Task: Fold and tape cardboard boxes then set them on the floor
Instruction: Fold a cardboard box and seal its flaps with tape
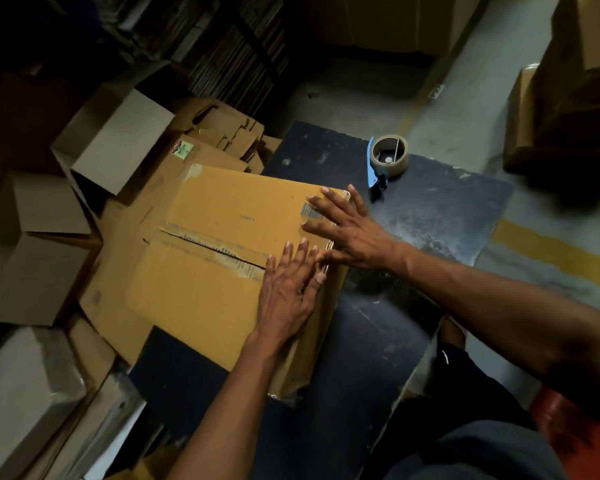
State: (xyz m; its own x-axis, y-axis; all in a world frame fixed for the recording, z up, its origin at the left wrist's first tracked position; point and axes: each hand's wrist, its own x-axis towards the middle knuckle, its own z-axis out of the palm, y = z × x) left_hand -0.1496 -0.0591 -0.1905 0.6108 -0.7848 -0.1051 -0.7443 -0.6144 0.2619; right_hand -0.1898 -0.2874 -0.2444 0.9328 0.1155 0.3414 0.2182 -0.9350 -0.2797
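A yellow-brown cardboard box [222, 237] stands on the black table [430, 216], its two top flaps folded down and meeting at a seam with old tape residue. My left hand [288, 289] lies flat on the near flap at the right end of the seam, fingers straight. My right hand [343, 226] presses flat on the far flap by a barcode label, fingers spread over the box's right edge. A tape dispenser [387, 161] with a blue handle and a brown roll sits on the table beyond the box, apart from both hands.
Flattened cartons [222, 129] and several assembled boxes, such as the open box [118, 140], crowd the floor to the left. More boxes [568, 98] stand at the right on grey floor with a yellow line [551, 251]. My knee [465, 410] is at the table's near right.
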